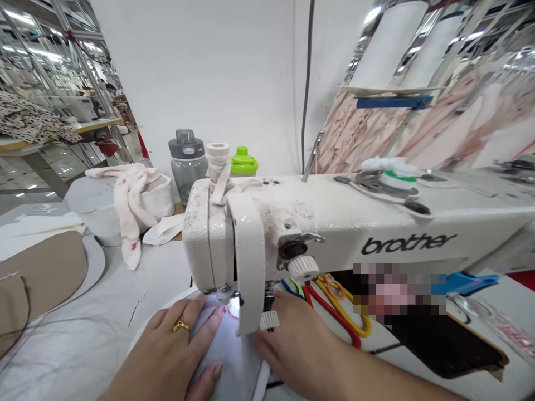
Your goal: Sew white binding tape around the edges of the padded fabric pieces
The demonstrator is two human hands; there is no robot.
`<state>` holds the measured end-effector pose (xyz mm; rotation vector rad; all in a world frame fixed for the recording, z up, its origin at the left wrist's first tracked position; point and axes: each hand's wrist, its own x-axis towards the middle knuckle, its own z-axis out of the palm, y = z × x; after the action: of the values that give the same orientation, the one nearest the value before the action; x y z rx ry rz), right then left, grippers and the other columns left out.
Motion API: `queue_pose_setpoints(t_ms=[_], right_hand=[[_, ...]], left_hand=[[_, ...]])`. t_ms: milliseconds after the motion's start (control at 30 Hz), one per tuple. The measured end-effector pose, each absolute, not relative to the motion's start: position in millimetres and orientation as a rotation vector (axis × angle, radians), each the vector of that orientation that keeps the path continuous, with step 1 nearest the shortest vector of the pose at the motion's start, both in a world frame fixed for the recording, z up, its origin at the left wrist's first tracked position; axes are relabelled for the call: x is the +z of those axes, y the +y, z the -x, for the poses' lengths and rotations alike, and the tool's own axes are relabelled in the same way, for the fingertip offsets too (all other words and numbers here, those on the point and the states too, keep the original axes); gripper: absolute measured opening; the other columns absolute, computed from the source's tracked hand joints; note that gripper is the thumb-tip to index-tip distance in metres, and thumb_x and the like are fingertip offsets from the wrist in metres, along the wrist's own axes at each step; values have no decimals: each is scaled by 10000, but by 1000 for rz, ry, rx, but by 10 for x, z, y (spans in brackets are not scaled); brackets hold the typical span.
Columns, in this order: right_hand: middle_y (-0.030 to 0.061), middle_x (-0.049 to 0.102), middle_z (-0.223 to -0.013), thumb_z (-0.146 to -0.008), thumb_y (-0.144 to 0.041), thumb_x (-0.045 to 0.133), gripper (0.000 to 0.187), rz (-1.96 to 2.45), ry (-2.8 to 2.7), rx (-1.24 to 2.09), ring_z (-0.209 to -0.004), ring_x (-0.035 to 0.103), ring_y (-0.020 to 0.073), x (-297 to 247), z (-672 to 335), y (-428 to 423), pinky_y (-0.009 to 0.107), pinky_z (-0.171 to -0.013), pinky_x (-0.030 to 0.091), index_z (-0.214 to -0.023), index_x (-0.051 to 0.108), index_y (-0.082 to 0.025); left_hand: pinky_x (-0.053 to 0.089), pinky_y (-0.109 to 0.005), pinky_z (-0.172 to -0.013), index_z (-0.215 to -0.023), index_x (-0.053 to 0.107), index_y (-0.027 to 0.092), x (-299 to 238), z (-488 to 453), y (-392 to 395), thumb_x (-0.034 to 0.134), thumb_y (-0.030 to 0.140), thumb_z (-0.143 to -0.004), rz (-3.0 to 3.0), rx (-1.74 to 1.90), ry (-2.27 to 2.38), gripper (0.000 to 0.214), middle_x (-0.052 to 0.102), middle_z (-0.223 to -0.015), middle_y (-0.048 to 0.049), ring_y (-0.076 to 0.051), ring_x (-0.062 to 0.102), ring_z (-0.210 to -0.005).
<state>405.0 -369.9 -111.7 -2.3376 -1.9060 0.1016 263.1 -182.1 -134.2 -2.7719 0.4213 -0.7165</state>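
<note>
My left hand (175, 340), with a gold ring on one finger, lies spread over a pale piece of fabric (234, 370) left of the needle area. Its fingertips press the fabric close to the lit spot under the white sewing machine (317, 223). At the right side of the needle area is my right hand (296, 334), low against the fabric. The machine's head and guard hide most of its fingers, so their grip cannot be made out. Small red marks show on the fabric by the light.
Scissors with red handles (334, 314) and a dark phone (451, 340) lie to the right. Behind the machine stand a grey bottle (188, 172) and a green-capped bottle (244, 161). Brown pattern pieces (54, 267) and a fabric-draped white container (100, 217) sit at left.
</note>
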Motion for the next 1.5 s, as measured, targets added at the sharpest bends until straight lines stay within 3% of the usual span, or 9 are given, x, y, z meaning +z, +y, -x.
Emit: queue_pose_setpoints(t_ms=[167, 333, 533, 667, 1000, 1367, 1500], right_hand=[[115, 695, -1058, -873, -140, 527, 235, 2347, -1985, -8, -952, 622, 265, -1165, -4045, -3684, 422, -853, 524, -673, 643, -182], [87, 685, -846, -889, -168, 535, 224, 2339, -1941, 24, -991, 613, 264, -1173, -4024, -3689, 411, -891, 511, -702, 655, -201], [110, 692, -938, -927, -240, 531, 163, 2325, -1783, 74, -987, 620, 262, -1144, -4014, -3694, 396, -898, 499, -875, 671, -177], [110, 684, -948, -937, -239, 516, 167, 2286, -1806, 123, -981, 621, 254, -1140, -4029, -3689, 384, -899, 491, -876, 656, -171], [126, 684, -998, -957, -306, 509, 230, 2321, -1717, 169, -1003, 613, 278, -1129, -4012, -3712, 416, -897, 497, -981, 685, -161], [154, 689, -1114, -977, -318, 479, 318, 2342, -1883, 186, -1026, 613, 303, -1050, -3994, -3693, 426, -888, 512, -1074, 727, -145], [132, 696, -1094, -981, -312, 469, 309, 2345, -1913, 257, -1042, 607, 289, -1018, -3993, -3694, 412, -905, 506, -1014, 727, -146]], left_hand=[[534, -385, -772, -1191, 641, 226, -1320, -2645, -1820, 541, 416, -877, 2962, -642, 296, 381, 695, -1093, -95, -281, 651, -956], [534, -415, -789, -1185, 636, 255, -1303, -2693, -1689, 501, 396, -897, 3074, -558, 217, 348, 680, -1025, -81, -269, 641, -898], [529, -267, -881, -1193, 616, 306, -1139, -2710, -1605, 484, 168, -884, 3149, -481, 617, 363, 696, -1146, 2, -163, 658, -992], [501, -320, -981, -1147, 626, 240, -1096, -2640, -1725, 548, 254, -779, 3119, -475, 653, 376, 698, -1168, -48, -219, 640, -1063], [543, -333, -878, -1083, 622, 170, -1056, -2628, -1775, 666, 401, -671, 2858, -508, 665, 474, 710, -1115, -91, -248, 658, -970], [522, -304, -921, -1088, 615, 213, -993, -2616, -1734, 509, 246, -590, 2949, -512, 545, 511, 709, -1121, -44, -232, 663, -981], [549, -317, -878, -1037, 638, 215, -982, -2640, -1732, 485, 219, -576, 2936, -467, 549, 485, 724, -1066, -44, -233, 678, -929]])
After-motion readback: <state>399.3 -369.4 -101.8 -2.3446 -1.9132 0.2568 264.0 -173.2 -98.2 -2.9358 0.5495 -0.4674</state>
